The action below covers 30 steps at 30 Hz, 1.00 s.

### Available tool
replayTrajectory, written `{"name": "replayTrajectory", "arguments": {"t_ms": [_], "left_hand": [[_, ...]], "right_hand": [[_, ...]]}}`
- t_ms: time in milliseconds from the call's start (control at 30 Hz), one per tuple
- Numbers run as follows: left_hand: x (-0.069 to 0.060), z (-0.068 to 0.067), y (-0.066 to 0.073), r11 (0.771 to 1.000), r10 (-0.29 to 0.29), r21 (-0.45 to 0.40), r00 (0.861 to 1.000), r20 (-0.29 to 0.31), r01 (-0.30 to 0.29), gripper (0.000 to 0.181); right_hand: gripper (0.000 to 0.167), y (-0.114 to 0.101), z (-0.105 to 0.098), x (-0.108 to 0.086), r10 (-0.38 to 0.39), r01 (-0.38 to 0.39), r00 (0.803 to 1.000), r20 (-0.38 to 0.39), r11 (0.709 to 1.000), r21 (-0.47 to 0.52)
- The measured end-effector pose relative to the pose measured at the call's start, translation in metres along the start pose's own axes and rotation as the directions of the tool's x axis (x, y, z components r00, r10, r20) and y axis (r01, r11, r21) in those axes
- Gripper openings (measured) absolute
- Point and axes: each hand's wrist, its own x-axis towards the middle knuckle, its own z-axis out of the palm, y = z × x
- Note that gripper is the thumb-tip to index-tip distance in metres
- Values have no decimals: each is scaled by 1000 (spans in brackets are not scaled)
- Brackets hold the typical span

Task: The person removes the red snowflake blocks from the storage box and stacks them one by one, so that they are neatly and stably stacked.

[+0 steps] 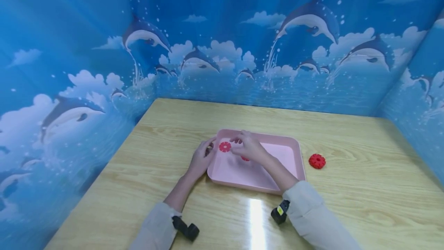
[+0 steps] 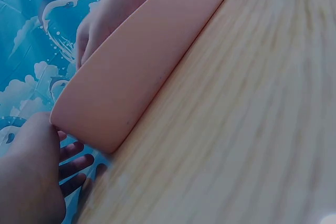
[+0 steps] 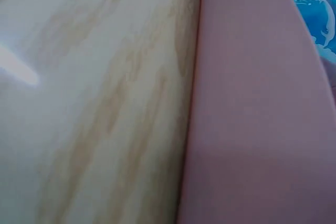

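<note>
A shallow pink tray (image 1: 277, 139) rests on the table, its outer wall (image 2: 121, 66) filling much of the left wrist view. Inside it, towards the left end, lies a flat red notched disc (image 1: 225, 147) with a hole in its middle. Another red piece (image 1: 245, 158) shows only partly beneath my right hand (image 1: 250, 147). That hand hovers over the tray, thumb and fingers apart, with nothing visible between them. My left hand (image 1: 202, 159) touches the tray's left end from outside, its fingers (image 2: 76, 166) loosely spread beside the corner.
To the right of the tray, on the wood-grain table (image 1: 364, 173), sits a thicker red notched piece (image 1: 317, 161), seemingly stacked discs. A blue curtain (image 1: 225, 18) printed with dolphins borders the table at the back and sides.
</note>
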Motion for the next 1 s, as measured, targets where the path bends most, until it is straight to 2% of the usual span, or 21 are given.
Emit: {"name": "replayTrajectory", "arguments": {"t_ms": [200,433,633,800,1000], "left_hand": [[0,0,2,1000,-1,3,1000,11,1,41],[0,0,2,1000,-17,5,1000,7,17,40],[0,-1,2,1000,-17,1,1000,3,17,40],[0,-1,2,1000,-16,-1,1000,3,16,39],[0,0,1,1000,-13,-7,1000,0,13,39]], "right_hand": [[29,5,15,9,12,-13,1000,-27,1000,-4],[35,11,25,13,74,-74,995,-63,997,-7],[39,14,29,14,113,-114,992,-50,993,-13],[41,18,33,14,115,-118,992,-53,992,-50],[43,21,35,13,60,-69,995,-77,991,-117]]}}
